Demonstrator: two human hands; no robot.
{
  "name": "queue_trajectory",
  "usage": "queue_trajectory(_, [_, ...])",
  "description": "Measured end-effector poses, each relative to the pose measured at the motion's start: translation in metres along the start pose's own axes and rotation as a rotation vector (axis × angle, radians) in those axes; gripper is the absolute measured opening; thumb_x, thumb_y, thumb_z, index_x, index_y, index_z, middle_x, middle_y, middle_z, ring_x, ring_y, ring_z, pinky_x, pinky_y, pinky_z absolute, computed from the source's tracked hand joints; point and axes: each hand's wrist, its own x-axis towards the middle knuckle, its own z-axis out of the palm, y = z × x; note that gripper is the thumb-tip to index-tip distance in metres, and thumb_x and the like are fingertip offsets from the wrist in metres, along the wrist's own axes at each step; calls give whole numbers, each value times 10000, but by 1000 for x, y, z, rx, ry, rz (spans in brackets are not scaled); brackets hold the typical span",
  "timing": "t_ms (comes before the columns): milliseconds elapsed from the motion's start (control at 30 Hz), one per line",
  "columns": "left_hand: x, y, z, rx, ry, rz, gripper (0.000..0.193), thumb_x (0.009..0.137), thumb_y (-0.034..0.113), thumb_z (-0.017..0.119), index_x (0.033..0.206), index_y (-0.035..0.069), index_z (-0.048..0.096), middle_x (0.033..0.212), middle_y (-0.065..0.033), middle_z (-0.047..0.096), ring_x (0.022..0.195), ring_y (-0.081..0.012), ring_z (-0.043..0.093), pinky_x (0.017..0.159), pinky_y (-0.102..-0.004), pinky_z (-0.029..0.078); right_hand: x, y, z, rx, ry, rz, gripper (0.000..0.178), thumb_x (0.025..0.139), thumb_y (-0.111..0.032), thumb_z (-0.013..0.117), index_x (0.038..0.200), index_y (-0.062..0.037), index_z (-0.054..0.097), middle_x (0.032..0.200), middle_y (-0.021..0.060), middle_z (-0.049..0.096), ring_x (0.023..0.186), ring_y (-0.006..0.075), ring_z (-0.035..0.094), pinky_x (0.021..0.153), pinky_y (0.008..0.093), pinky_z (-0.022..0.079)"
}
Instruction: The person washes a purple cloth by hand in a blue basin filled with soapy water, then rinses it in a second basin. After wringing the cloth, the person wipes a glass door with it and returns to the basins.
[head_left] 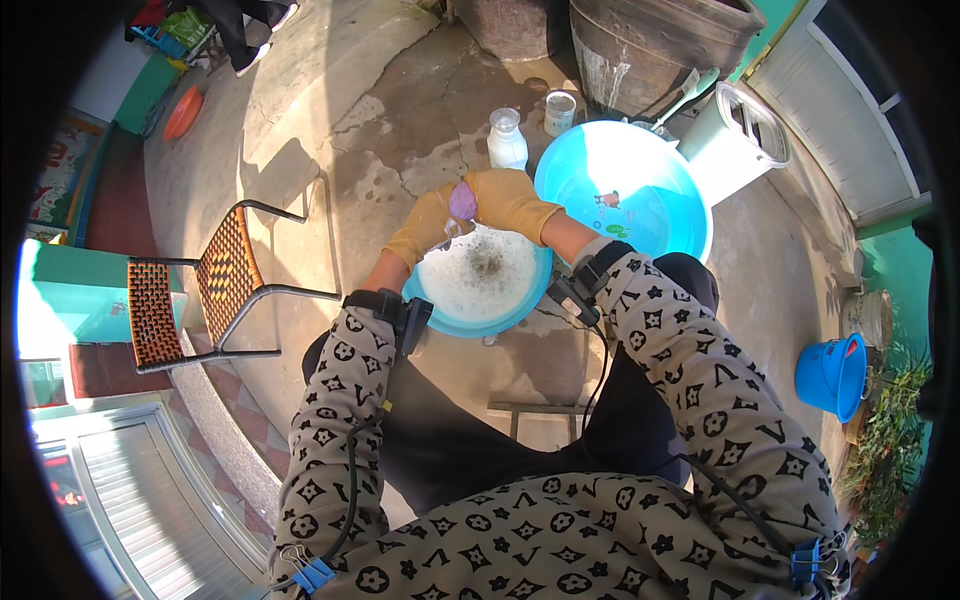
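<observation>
Yellow gloves (530, 208) cover both hands. The left hand (425, 222) and right hand (505, 197) are closed in fists, close together, clamped on a bunched purple cloth (462, 202). The cloth is located between the hands, over the far edge of a small blue basin (487, 328) containing foamy water (480, 285). A large blue basin (553, 178) stands just beside it, to the right. A white bottle (507, 148) stands beyond the hands.
</observation>
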Motion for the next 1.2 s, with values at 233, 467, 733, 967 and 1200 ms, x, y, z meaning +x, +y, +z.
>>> queue_trajectory(233, [13,-9,3,146,234,142,333,683,209,739,911,-1,619,858,-210,658,791,-366,625,692,-369,494,-7,-4,-1,-11,279,-235,422,723,-81,652,1134,-80,554,1070,117,618,950,323,608,716,409,516])
queue_trajectory(467, [13,1,5,209,206,151,320,715,201,735,958,26,621,900,-145,674,821,-286,643,726,-349,495,-8,-6,-6,-173,441,-276,350,719,-122,654,1055,-88,560,986,91,606,903,281,611,660,381,517])
queue_trajectory(733, [13,-2,11,651,332,240,232,764,255,632,830,33,634,784,-205,643,746,-395,618,668,-442,510,-5,-11,-11,-95,197,-140,153,733,-195,636,852,-100,617,738,127,662,706,305,657,601,411,507])
queue_trajectory(967, [10,-6,15,744,464,268,199,802,251,581,788,62,643,732,-186,654,695,-379,643,630,-450,525,-5,-18,-16,-37,76,-2,179,782,-242,587,777,-88,678,772,159,675,728,336,661,638,432,509])
queue_trajectory(1200, [3,5,15,838,466,190,170,806,242,581,868,95,640,752,-177,661,705,-356,656,621,-448,525,-5,-21,-20,28,-42,73,184,764,-240,579,765,-94,691,809,161,679,783,343,658,668,435,510])
